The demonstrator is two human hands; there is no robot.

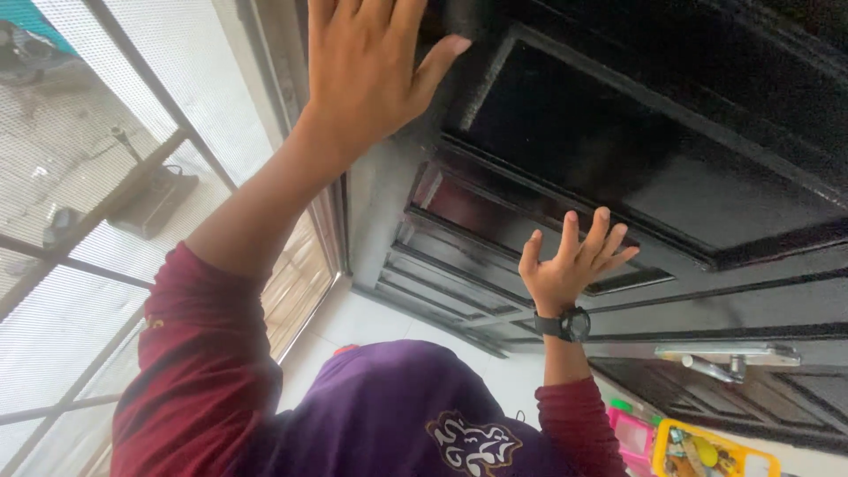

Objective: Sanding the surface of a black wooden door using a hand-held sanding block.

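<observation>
My left hand (367, 66) lies flat against the upper frame of a dark glossy panelled door (618, 141), fingers spread and thumb out to the right, holding nothing. My right hand (574, 261), with a black wristwatch (565, 324) on its wrist, presses open-fingered against a lower moulding of the same door. Both arms wear maroon sleeves (199, 371). A purple garment with a white emblem (397, 415) fills the bottom middle of the view.
A silver lever handle on a metal plate (729, 358) sits on the door to the right of my right hand. A mesh-screened window with a grey frame (106, 203) takes up the left side. Pink and yellow plastic containers (698, 446) lie at the bottom right.
</observation>
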